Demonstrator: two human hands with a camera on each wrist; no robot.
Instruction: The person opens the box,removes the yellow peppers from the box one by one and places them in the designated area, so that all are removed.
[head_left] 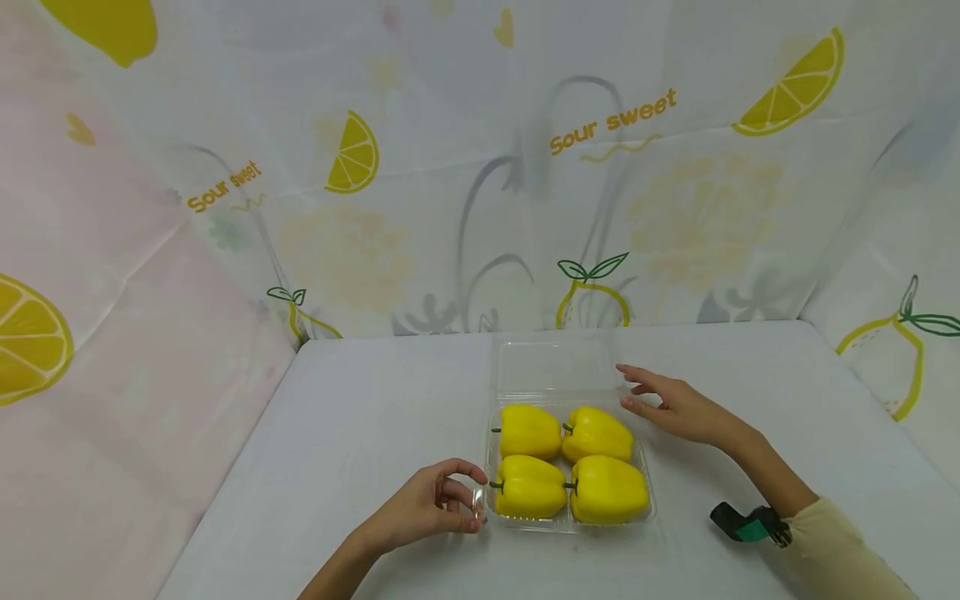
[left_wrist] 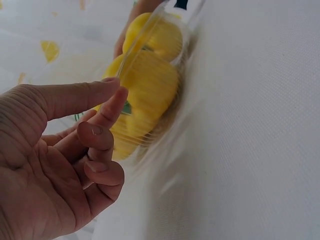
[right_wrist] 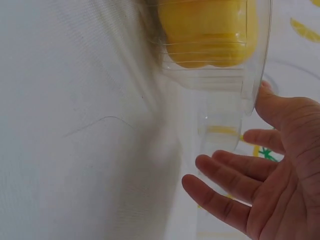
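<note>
Several yellow bell peppers [head_left: 609, 490] with green stems lie in two rows inside a clear plastic clamshell container [head_left: 572, 526]. Its clear lid [head_left: 555, 367] is folded back flat on the far side. At the container's near left corner, my left hand [head_left: 438, 502] pinches the rim between thumb and forefinger, its other fingers bent below. My right hand [head_left: 678, 410] is by the lid's right edge, fingers spread and loosely straight. In the right wrist view, the right thumb [right_wrist: 275, 106] comes right at the container's rim, with the other fingers apart from it.
A white cloth covers the table [head_left: 360, 417]. Behind it hangs a pale curtain [head_left: 450, 167] printed with lemons and lettering. A black and green device [head_left: 746, 525] is by the right wrist, close to the cream sleeve [head_left: 832, 533].
</note>
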